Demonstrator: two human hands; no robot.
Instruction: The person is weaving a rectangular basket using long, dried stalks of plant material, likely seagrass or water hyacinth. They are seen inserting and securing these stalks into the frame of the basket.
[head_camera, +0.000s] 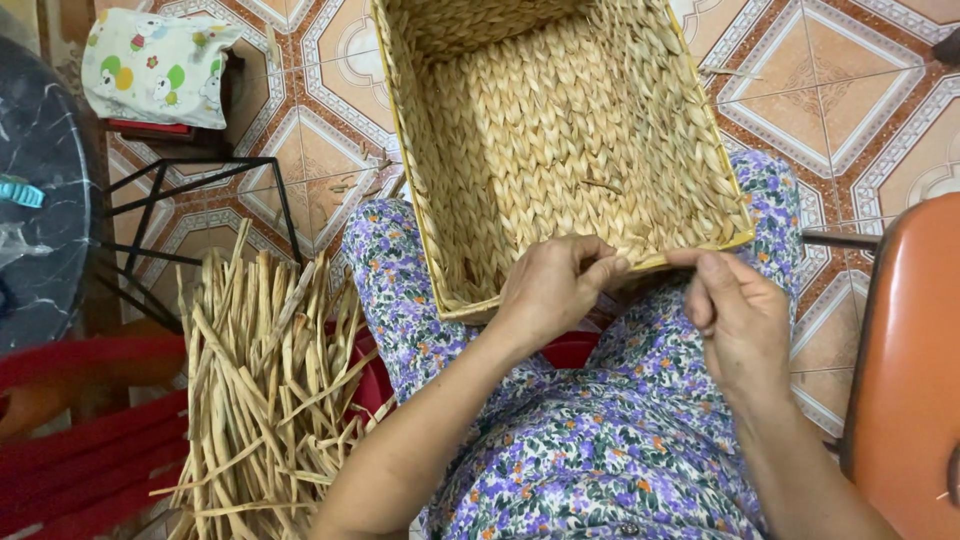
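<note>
A rectangular woven straw basket (560, 120) rests on my lap, its open side facing me. My left hand (555, 290) pinches the near rim of the basket with thumb and fingers closed on the weave. Just to the right, my right hand (735, 315) grips the same rim, fingers curled over the edge. My lap is covered by a purple floral dress (600, 440).
A bundle of dried straw strands (265, 380) lies on a red plastic chair (90, 440) at my left. A dark round table (35, 200) on a black metal frame stands far left, a patterned cloth bag (155, 65) behind it. An orange chair back (910, 370) is at right. Patterned floor tiles surround.
</note>
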